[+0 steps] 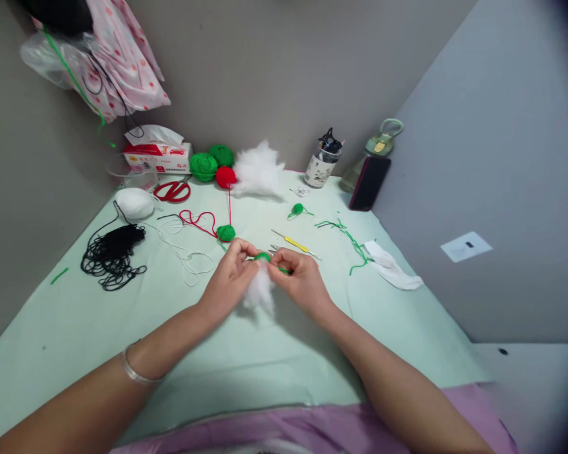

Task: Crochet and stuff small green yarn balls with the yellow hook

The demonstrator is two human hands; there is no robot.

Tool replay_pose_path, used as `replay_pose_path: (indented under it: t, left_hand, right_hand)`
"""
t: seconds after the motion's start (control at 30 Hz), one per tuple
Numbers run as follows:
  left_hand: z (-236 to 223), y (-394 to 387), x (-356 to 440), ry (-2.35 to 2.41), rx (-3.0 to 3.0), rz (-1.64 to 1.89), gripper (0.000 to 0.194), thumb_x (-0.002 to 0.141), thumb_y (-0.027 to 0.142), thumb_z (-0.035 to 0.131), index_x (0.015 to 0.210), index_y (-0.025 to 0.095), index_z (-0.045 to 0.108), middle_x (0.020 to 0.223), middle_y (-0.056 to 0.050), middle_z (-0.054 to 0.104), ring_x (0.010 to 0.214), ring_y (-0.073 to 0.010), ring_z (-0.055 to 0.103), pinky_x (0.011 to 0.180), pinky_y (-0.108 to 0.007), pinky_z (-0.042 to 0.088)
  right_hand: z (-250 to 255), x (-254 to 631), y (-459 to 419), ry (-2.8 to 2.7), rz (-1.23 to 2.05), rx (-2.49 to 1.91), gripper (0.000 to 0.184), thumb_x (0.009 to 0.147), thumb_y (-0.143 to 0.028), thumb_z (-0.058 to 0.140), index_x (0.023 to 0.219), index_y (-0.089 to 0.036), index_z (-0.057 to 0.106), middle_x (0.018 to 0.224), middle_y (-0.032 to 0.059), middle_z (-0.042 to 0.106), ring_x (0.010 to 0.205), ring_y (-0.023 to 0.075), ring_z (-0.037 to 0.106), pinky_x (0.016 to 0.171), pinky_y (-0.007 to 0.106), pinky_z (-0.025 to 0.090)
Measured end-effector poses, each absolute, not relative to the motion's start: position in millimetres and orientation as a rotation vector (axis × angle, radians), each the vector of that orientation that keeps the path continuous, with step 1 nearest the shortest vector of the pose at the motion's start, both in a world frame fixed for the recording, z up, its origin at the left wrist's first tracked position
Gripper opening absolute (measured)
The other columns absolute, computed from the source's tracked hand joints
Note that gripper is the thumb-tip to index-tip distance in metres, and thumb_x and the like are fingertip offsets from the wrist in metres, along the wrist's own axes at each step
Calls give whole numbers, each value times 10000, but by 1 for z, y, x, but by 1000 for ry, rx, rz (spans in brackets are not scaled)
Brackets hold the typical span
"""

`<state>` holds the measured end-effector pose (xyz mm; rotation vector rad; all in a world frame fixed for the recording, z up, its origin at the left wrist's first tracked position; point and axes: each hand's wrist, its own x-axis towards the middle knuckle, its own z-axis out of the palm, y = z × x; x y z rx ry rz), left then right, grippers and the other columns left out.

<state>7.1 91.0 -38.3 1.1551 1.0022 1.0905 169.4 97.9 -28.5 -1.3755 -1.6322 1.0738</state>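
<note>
At the middle of the pale green covered counter [208,384]: we hold a small rounded green yarn piece [262,256], and a tuft of fluffy white fibre [259,295] hangs below it, between our hands.
Left grip: our left grip [235,272] is narrow, thumb and fingers pinching the left side of the green piece; a thin pale bangle [137,372] circles the forearm.
Right grip: our right grip [301,279] is narrow too, pinching the other side; a bit of green shows under its fingers, and we cannot tell whether it belongs to the same piece.
Tools: just beyond our right grip lies a slim metal hook with a yellow handle [296,243], near pointed grey metal tips [274,248] that our hand partly hides.
Small ball: a little green yarn ball [226,232] sits just beyond our left grip, with a red strand [230,208] running near it from a round red yarn ball [226,177].
Back edge: two larger green yarn balls [203,167] stand beside the red one, between a red and white tissue box [170,157] and a heap of fluffy white stuffing [259,169].
Left side: we see red-handled scissors [173,192], a white yarn ball [135,203] and a loose black yarn tangle [116,249].
Right side: green yarn scraps [355,244] touch a crumpled white strip [392,265]; a dark phone [370,183] leans upright near a green-lidded bottle [379,146].
</note>
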Motion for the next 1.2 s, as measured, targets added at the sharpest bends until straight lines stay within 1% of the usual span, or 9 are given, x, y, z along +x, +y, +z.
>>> replay_pose_path:
  t: [0.2, 0.33, 0.4, 0.47, 0.63, 0.77, 0.87, 1.07, 1.2]
  left_hand:
    - [-35, 94, 3, 981, 1178, 1053, 272, 849, 369, 727, 924, 228, 507, 876, 17, 634, 666, -132, 576, 587, -264, 442]
    - [-39, 100, 4, 1052, 1181, 1126, 254, 770, 263, 745, 851, 224, 508, 886, 9, 648, 791, -155, 590, 699, -276, 464]
    - [-41, 101, 5, 1112, 1170, 1175, 257, 718, 187, 742, 814, 222, 505, 858, 25, 615, 831, -149, 566, 737, -259, 448]
    - [-43, 101, 6, 1142, 1144, 1162, 242, 705, 171, 726, 798, 219, 507, 798, 41, 581, 760, -135, 536, 677, -244, 423]
    - [-40, 95, 7, 1110, 1028, 1015, 169, 814, 309, 664, 808, 219, 520, 613, 76, 492, 517, -108, 424, 479, -233, 302]
    - [-32, 90, 8, 1034, 967, 996, 190, 881, 373, 623, 831, 203, 555, 715, 54, 525, 610, -96, 489, 534, -198, 378]
    - [-31, 90, 7, 967, 938, 952, 202, 860, 376, 663, 915, 200, 581, 781, 32, 597, 649, -110, 554, 578, -214, 448]
    - [-42, 97, 5, 964, 969, 982, 363, 760, 432, 794, 909, 206, 552, 665, 56, 585, 519, -95, 498, 473, -205, 357]
    - [-47, 99, 6, 1030, 1043, 1081, 290, 742, 328, 794, 846, 209, 551, 733, 32, 626, 602, -116, 537, 535, -226, 405]
  right_hand:
    - [-26, 178, 97, -1775, 972, -1317, 238, 883, -346, 585, 700, -214, 507, 582, -70, 391, 568, 109, 315, 566, 276, 251]
    - [-20, 179, 91, -1901, 1118, -1185, 177, 961, -305, 523, 813, -210, 541, 596, -80, 394, 561, 106, 333, 566, 265, 261]
    - [-19, 176, 87, -1947, 1151, -1162, 139, 962, -270, 513, 838, -212, 538, 590, -88, 377, 548, 102, 319, 558, 260, 253]
    - [-20, 174, 86, -1977, 1136, -1163, 106, 944, -246, 523, 842, -216, 530, 580, -95, 349, 545, 102, 306, 558, 256, 252]
    - [-28, 174, 93, -1947, 944, -1306, 182, 867, -304, 614, 744, -215, 513, 598, -77, 418, 566, 100, 325, 567, 256, 254]
    - [-32, 180, 101, -1812, 881, -1424, 272, 851, -367, 618, 660, -212, 502, 566, -64, 414, 559, 104, 316, 554, 261, 241]
    - [-32, 182, 104, -1739, 886, -1447, 288, 840, -395, 622, 650, -212, 507, 551, -62, 400, 554, 105, 318, 544, 261, 240]
    - [-25, 182, 101, -1829, 926, -1347, 226, 893, -327, 562, 705, -205, 535, 584, -61, 409, 574, 110, 345, 576, 266, 261]
    - [-21, 179, 96, -1802, 1190, -1240, 260, 941, -371, 545, 745, -200, 537, 604, -68, 385, 574, 107, 327, 558, 266, 249]
